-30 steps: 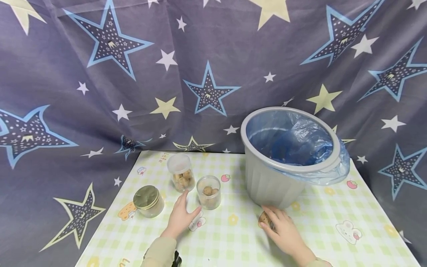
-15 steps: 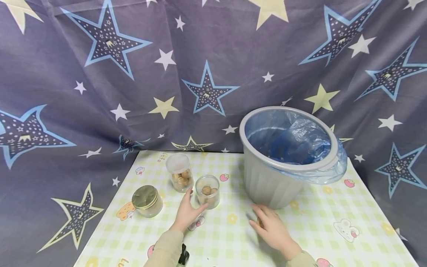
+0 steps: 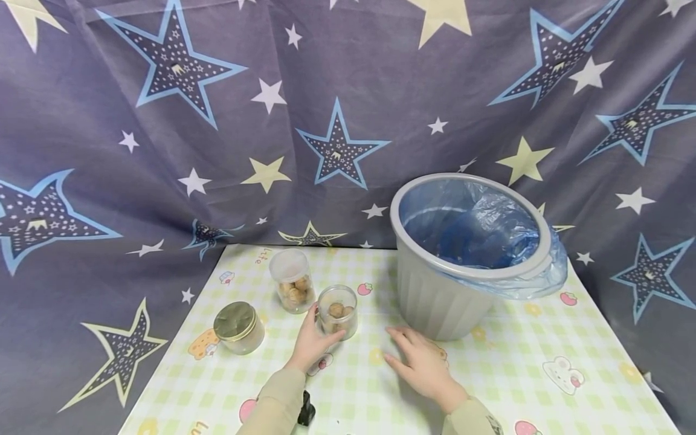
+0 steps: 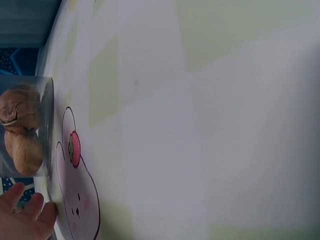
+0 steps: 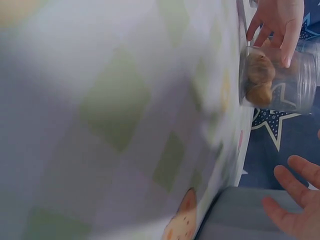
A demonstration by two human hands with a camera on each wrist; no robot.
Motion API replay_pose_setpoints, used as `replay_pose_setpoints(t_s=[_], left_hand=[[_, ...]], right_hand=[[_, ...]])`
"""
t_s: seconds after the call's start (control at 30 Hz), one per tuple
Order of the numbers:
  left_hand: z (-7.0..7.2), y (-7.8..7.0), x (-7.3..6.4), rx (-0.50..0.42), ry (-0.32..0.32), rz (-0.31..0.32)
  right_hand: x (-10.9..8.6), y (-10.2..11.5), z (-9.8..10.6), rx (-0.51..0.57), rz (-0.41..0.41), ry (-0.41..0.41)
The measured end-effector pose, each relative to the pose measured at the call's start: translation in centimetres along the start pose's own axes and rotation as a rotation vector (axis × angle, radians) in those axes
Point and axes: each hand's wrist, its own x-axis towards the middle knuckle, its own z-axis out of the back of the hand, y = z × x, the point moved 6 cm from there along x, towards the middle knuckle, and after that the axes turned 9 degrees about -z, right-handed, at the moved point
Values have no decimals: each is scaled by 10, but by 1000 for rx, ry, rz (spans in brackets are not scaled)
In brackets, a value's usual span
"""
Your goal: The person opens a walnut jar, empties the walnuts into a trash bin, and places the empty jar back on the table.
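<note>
Spanning the near part of the worktop, two pale sleeves led up to a person's bare hands, with a small black object beside the left cuff. The right hand was just in front of a big grey bin, right of the worktop's middle, its back facing up. Its fingers were loosely spread, the thumb apart, and it had hold of nothing; I couldn't tell whether it touched the cloth. The left hand, left of the middle, was wide between thumb and fingers, with a short clear jar in that gap. Its fingers looked fairly straight, and I couldn't tell whether they pressed the jar's wall. That jar stood upright, well in from the left edge, with walnuts at the bottom. Nearer the left edge stood a squat jar under a dark green lid. Farther back, toward the far left corner, stood a taller jar with tan lumps low inside. The bin stood toward the far right corner, lined with a blue bag that spilled over its rim. Behind the far edge hung a purple-grey curtain patterned with stars.
</note>
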Motion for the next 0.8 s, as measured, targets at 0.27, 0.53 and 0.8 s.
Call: replay_pose_setpoints(t_s=[0.27, 0.53, 0.8], left_hand=[[-9, -6, 6, -101, -1, -8], [-13, -3, 9, -122, -77, 13], [-20, -7, 9, -128, -135, -25]], right_hand=[[8, 11, 2, -7, 4, -21], [18, 24, 10, -24, 73, -77], [22, 37, 17, -40, 94, -89]])
